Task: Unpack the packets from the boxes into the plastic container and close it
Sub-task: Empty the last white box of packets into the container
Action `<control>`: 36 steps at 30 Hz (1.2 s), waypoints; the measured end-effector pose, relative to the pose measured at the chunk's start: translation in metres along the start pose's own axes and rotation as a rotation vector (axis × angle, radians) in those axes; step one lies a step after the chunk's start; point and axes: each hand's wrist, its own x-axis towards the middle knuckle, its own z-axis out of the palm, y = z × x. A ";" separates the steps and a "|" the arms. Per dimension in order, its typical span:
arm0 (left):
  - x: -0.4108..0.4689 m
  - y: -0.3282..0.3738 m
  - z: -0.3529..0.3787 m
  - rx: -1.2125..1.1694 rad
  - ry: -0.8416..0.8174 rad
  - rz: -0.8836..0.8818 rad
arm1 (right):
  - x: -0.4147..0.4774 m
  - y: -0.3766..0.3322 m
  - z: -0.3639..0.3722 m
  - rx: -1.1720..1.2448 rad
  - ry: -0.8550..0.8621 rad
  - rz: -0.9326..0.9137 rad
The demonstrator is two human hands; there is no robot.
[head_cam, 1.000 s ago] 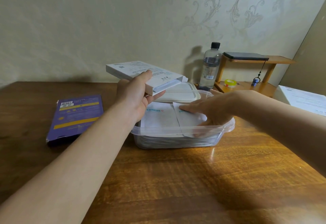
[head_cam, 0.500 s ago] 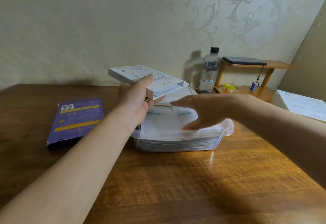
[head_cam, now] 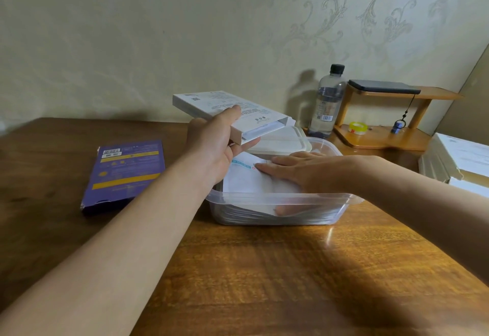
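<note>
The right grip (head_cam: 299, 171) has dropped back, flat and uncurled, onto the packets (head_cam: 243, 182) in the container (head_cam: 277, 199) on the worktop (head_cam: 264, 269), while the left grip (head_cam: 211, 145) clasps the white box (head_cam: 211, 101) above it.

One wide-angle camera, worn on the person's head, gives the single view. It looks forward and down across the wooden table (head_cam: 264, 269) to the patterned wall (head_cam: 132, 31) behind. Both bare forearms run in close under the lens, from the lower left and the right edge, and meet near mid-frame. There the left grip (head_cam: 211, 145) holds a white box (head_cam: 225, 108) above the clear plastic container (head_cam: 277, 211), and the right grip (head_cam: 299, 171) lies flat inside it. The right margin takes in a low wooden shelf (head_cam: 383, 140) and a water bottle (head_cam: 328, 105).
</note>
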 end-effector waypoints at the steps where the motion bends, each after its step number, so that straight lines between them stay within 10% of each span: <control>1: 0.000 0.000 0.000 -0.001 0.000 0.000 | 0.000 0.000 0.000 0.000 0.001 -0.001; 9: -0.001 0.001 0.000 -0.012 -0.006 -0.020 | -0.020 0.000 -0.012 0.140 0.209 0.064; 17: 0.002 0.003 0.000 -0.087 0.001 -0.037 | -0.032 -0.013 -0.022 0.479 1.144 0.089; 36: 0.006 0.003 -0.003 -0.107 -0.046 -0.048 | 0.006 -0.039 -0.029 0.196 1.001 0.054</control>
